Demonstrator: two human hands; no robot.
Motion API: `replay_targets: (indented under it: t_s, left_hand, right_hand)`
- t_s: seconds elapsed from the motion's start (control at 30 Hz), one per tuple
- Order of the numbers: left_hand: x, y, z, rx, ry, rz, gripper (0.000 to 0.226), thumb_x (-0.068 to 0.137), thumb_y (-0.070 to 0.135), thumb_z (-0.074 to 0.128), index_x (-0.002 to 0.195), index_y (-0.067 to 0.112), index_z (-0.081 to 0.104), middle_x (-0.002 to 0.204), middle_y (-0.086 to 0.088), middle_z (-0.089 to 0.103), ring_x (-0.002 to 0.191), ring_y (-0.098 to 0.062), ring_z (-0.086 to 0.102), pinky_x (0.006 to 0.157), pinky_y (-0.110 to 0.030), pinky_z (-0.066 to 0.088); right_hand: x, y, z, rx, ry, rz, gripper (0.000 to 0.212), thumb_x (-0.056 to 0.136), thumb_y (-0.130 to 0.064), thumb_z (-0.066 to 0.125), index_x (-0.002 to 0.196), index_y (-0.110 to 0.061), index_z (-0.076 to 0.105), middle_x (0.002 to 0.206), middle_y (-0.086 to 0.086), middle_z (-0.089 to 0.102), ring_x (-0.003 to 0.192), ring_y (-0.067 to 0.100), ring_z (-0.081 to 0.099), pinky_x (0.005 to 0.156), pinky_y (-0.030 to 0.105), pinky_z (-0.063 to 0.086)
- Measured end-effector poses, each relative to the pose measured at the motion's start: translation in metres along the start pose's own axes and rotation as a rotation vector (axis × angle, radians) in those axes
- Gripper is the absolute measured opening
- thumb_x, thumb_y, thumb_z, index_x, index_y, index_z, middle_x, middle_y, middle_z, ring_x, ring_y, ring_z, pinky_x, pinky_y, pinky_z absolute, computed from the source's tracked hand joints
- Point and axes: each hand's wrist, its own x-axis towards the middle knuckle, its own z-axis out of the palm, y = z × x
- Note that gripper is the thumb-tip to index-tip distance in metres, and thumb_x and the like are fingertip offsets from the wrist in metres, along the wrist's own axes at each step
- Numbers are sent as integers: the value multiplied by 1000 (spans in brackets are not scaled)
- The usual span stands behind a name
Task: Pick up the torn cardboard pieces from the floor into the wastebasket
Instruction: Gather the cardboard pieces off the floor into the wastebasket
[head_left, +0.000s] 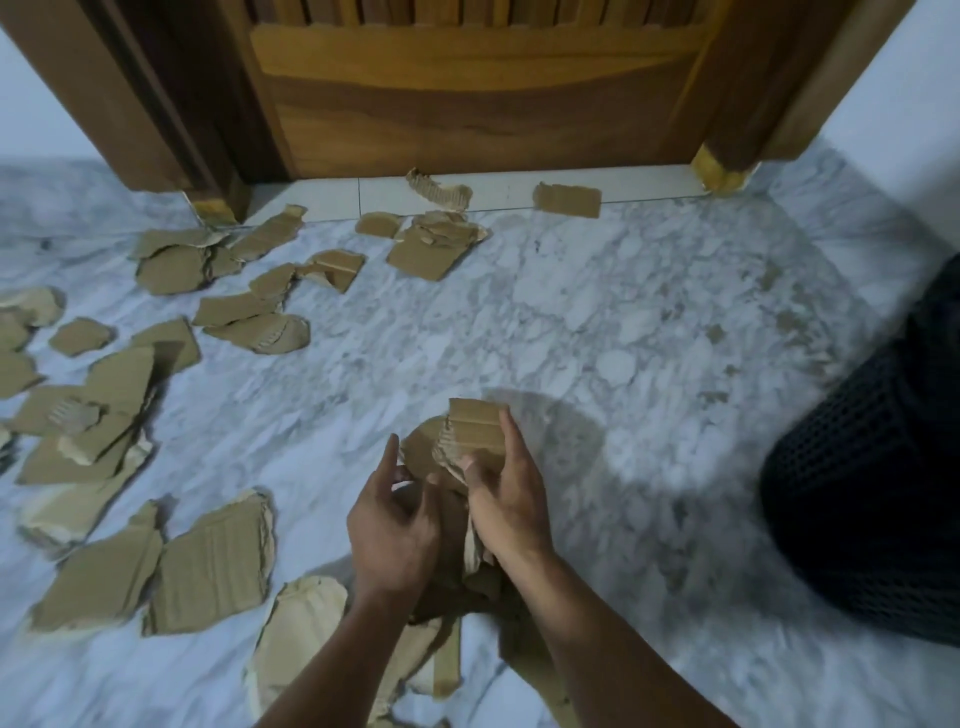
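Your forearms enter from the bottom edge and converge mid-frame, with both hands raised above the floor.

Right hand (511, 499): palm turned inward, with thumb and fingers clamped round a bundle of torn cardboard (475, 428). Its top piece stands upright above the fingertips.

Left hand (392, 525): just beside the bundle on its left, fingers loosely curved and index finger pointing up. Whether it grips the bundle or only steadies it, you cannot tell from this view.

Near, under and left of your forearms, large torn pieces (213, 566) lie flat on the marble floor (597, 312).

Mid-left, an overlapping heap of pieces (104, 405) lies on the floor.

The wastebasket (872, 467), black mesh, sits at the right edge, well apart from the hands and motion-blurred.

Far: a scatter of smaller pieces (431, 249) near the threshold, one strip (566, 200) on the pale sill, and behind them a wooden door (478, 104).
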Motion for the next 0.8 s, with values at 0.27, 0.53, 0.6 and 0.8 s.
replay_targets:
  t_s: [0.27, 0.53, 0.6, 0.8]
  left_hand:
    - [-23, 89, -10, -146, -42, 173, 71, 89, 30, 73, 152, 28, 42, 80, 35, 64, 86, 6, 68, 81, -25, 56]
    - [-73, 264, 19, -327, -64, 430, 68, 86, 37, 68, 149, 20, 48, 118, 4, 72, 108, -8, 66, 97, -32, 54]
    - [-93, 305, 38, -330, -77, 531, 65, 89, 35, 67, 148, 18, 49, 124, -1, 70, 114, -14, 63, 97, -28, 49]
    - [-154, 373, 116, -283, -270, 596, 47, 88, 30, 65, 134, 22, 57, 111, 2, 65, 104, -17, 61, 87, -31, 48]
  right_hand:
    - [-29, -58, -84, 23, 191, -194, 71, 99, -27, 59, 160, -35, 22, 159, -3, 39, 141, 15, 41, 112, 23, 34]
    - [-56, -144, -252, 45, 501, -357, 71, 97, -26, 60, 159, -33, 26, 150, 4, 51, 134, 23, 49, 108, 35, 43]
    - [-62, -152, -299, 33, 575, -391, 70, 98, -26, 59, 159, -31, 26, 153, 2, 48, 137, 22, 45, 110, 36, 41]
    - [-76, -123, -412, -64, 746, -348, 67, 96, -28, 57, 156, -37, 29, 139, 6, 60, 119, 29, 60, 95, 45, 53]
